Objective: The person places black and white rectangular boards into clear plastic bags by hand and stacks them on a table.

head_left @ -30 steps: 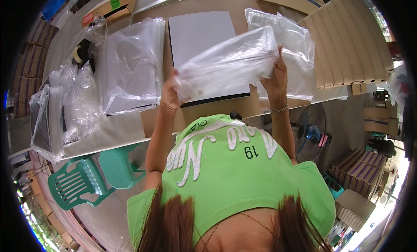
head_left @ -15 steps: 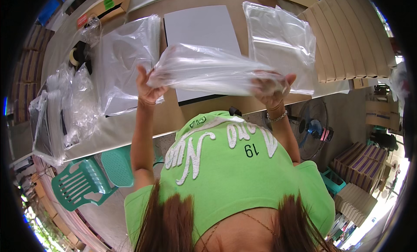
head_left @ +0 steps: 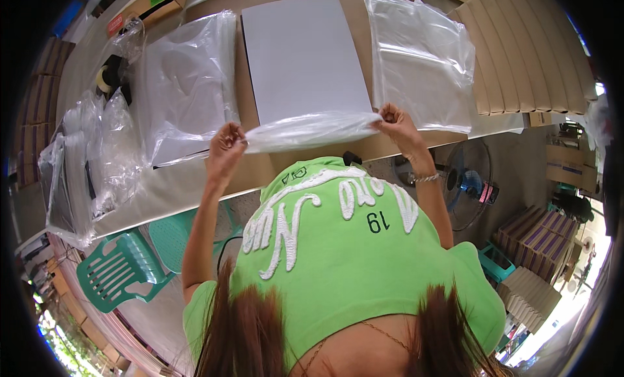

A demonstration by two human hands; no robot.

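Observation:
A clear plastic bag (head_left: 312,131) is stretched sideways between my two hands, gathered into a narrow band. Its left end is pinched by my left hand (head_left: 227,145), and my right hand (head_left: 398,125) grips the other end. The bag lies across the near end of a stack of pale grey sheets (head_left: 304,58), covering its near edge. Left of the sheets is a pile of clear plastic bags (head_left: 188,84). To their right is a second pile of clear bags (head_left: 422,71).
Several brown cardboard pieces (head_left: 526,52) stand in a row at the right. A tape dispenser (head_left: 112,77) and crumpled plastic (head_left: 120,140) sit on the left. Below the table are a green chair (head_left: 123,273) and a fan (head_left: 468,182). A cardboard box (head_left: 149,6) lies at the far left.
The bag has come down toward me and narrowed from a loose, blurred sheet to a gathered band. Both hands now pinch its ends, and more of the grey sheets shows.

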